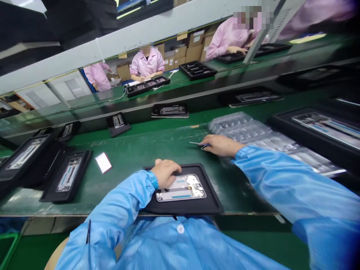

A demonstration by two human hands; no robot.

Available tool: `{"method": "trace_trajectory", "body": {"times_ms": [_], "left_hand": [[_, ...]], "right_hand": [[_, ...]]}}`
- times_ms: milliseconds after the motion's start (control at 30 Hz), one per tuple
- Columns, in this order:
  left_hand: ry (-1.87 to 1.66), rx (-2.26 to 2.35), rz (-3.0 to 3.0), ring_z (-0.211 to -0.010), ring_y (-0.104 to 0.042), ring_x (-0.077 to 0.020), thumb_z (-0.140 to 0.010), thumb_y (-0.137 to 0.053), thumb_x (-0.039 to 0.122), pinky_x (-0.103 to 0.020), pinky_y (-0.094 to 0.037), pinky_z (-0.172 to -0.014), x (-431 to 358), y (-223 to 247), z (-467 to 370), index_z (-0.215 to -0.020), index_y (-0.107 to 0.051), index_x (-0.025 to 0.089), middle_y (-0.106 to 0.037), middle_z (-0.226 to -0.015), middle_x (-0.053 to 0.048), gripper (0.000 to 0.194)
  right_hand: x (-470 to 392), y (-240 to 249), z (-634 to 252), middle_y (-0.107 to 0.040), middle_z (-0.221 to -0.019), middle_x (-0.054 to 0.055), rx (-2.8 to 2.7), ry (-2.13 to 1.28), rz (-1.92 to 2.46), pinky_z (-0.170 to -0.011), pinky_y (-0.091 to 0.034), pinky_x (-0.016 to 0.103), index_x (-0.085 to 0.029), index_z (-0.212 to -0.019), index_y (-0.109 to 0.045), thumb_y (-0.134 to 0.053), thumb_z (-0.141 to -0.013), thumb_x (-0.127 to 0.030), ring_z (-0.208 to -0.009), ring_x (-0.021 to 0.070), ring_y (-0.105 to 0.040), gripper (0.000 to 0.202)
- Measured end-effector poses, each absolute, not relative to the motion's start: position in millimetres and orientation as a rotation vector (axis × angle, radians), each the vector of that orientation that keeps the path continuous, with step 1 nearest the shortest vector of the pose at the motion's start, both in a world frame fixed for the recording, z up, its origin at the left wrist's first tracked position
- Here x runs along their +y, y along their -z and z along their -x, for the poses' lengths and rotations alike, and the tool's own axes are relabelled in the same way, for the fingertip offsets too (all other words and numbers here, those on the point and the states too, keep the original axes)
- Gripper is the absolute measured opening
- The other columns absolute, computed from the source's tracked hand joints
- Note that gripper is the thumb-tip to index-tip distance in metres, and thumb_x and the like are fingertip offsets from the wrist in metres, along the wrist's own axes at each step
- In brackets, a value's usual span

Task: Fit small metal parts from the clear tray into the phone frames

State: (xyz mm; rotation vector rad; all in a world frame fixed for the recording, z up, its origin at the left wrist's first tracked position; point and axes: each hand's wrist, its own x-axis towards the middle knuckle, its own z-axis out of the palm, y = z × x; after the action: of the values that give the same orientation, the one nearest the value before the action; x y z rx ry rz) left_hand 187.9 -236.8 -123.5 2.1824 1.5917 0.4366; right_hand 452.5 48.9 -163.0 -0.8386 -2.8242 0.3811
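Observation:
In front of me a black tray [212, 198] lies near the bench's front edge. A phone frame [184, 187] with blue strips and a silvery end rests in it. My left hand [165, 173] lies over the frame's left end, thumb and fingers apart, touching the frame or the tray around it. To the right and farther out, my right hand [221, 145] is closed on thin pointed tweezers [196, 143] whose tips point left. Most of their length is hidden in the fingers. Beside that hand are clear plastic blister trays [239, 125].
A small white card [103, 162] lies left of centre on the green bench [135, 150]. More black trays with phone frames stand at the left [67, 176], at the back [170, 110] and at the right [329, 127]. Co-workers in pink sit beyond a divider.

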Motion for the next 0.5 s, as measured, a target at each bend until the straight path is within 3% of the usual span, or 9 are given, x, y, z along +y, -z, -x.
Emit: {"method": "trace_trajectory", "body": {"times_ms": [233, 500], "left_hand": [[-0.650, 1.644, -2.097, -0.131, -0.067, -0.0300, -0.095, -0.068, 0.020, -0.052, -0.045, -0.115, -236, 124, -212, -0.117, -0.072, 0.023, -0.078, -0.130, -0.010, 0.022], [-0.833, 1.757, -1.912, -0.121, -0.069, -0.0279, -0.097, -0.067, 0.021, -0.047, -0.054, -0.111, -244, 109, -209, -0.109, -0.072, 0.025, -0.078, -0.119, -0.007, 0.014]], "right_hand": [[55, 183, -467, -0.081, -0.114, 0.010, -2.811, -0.393, 0.808, -0.100, -0.059, 0.039, -0.025, -0.096, -0.084, -0.060, -0.097, -0.045, -0.103, 0.0261, -0.075, 0.031], [28, 193, -475, -0.077, -0.111, 0.015, -2.709, -0.358, 0.829, -0.100, -0.060, 0.045, -0.022, -0.103, -0.077, -0.057, -0.100, -0.043, -0.101, 0.0292, -0.073, 0.030]]}}
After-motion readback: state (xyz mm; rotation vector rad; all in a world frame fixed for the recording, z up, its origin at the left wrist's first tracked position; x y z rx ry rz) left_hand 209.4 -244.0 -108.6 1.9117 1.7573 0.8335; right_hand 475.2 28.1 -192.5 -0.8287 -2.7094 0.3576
